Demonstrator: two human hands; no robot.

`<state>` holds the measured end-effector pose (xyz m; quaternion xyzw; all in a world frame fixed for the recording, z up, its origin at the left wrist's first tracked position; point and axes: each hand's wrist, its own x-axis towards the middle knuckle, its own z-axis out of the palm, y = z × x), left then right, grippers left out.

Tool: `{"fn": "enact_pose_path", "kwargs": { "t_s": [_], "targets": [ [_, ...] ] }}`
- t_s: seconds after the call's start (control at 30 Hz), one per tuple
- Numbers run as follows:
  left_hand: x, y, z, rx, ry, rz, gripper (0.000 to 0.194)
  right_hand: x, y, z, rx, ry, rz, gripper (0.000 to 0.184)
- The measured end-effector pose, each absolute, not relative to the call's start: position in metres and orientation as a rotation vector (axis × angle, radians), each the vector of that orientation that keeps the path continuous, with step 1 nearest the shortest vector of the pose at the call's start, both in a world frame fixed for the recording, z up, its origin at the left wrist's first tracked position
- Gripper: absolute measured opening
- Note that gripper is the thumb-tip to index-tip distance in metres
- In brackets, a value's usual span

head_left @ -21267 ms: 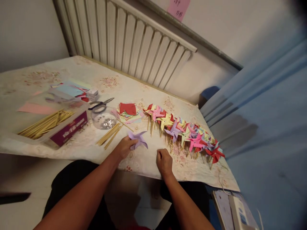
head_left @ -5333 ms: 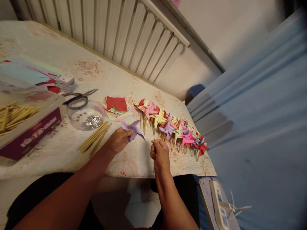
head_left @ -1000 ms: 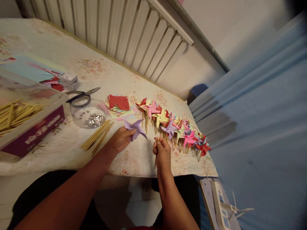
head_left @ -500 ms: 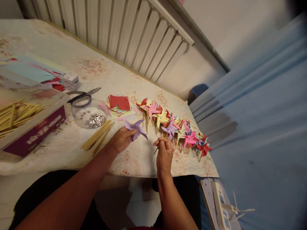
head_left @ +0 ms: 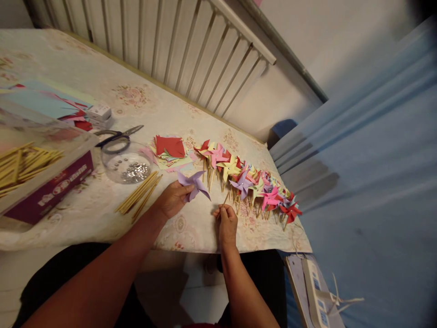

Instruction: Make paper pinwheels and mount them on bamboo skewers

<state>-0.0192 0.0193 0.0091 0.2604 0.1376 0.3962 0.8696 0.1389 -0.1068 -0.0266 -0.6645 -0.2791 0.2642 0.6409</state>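
Pinched in my left hand is a purple paper pinwheel head, its folded blades pointing away from my fingers. My right hand is closed on a thin wooden stick, whose upper end sticks out above the fingers. The two hands are apart, with tablecloth between them. Just beyond my right hand, several finished pinwheels on sticks lie in a row in many colours. Left of my left hand is a small pile of loose wooden sticks.
A clear round dish holds small metal pins, with scissors at its rim. Cut paper squares are stacked behind my left hand. A plastic box of sticks stands left. A power strip lies below the table's right end.
My right hand has moved slightly left and down. The stick in it now points upward from the fingers. My left hand and the purple pinwheel head have stayed still.
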Motion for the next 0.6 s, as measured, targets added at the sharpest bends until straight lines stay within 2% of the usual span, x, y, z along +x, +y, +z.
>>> {"fn": "enact_pose_path", "kwargs": {
  "t_s": [0.17, 0.37, 0.6],
  "targets": [
    [-0.0187, 0.0199, 0.0073, 0.565, 0.294, 0.820, 0.021, 0.1380, -0.1064, -0.0267, -1.458, -0.597, 0.664, 0.016],
    [-0.0181, 0.0200, 0.0059, 0.553, 0.300, 0.828, 0.020, 0.1388, -0.1088, -0.0327, -1.451, -0.646, 0.690, 0.029],
    [-0.0166, 0.0197, 0.0022, 0.559, 0.282, 0.815, 0.017, 0.1401, -0.1083, -0.0339, -1.444, -0.688, 0.698, 0.032]
  ]
}}
